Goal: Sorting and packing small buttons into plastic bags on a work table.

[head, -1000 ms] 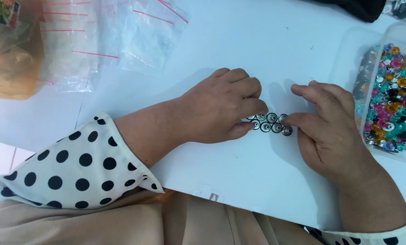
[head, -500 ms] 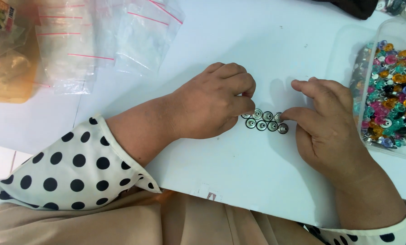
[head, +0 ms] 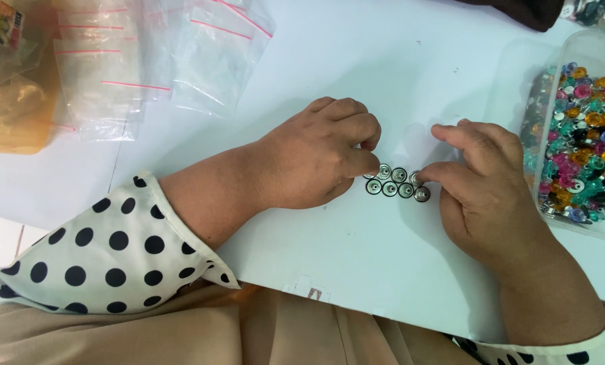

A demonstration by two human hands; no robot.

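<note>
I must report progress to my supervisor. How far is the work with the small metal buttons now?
Done: about seven small silver buttons lie in two short rows on the white table. In hand: the left hand and right hand pinch the two ends of that group. Left: the clear box at the right holds many coloured gem buttons, and the zip bags at upper left look empty.
</note>
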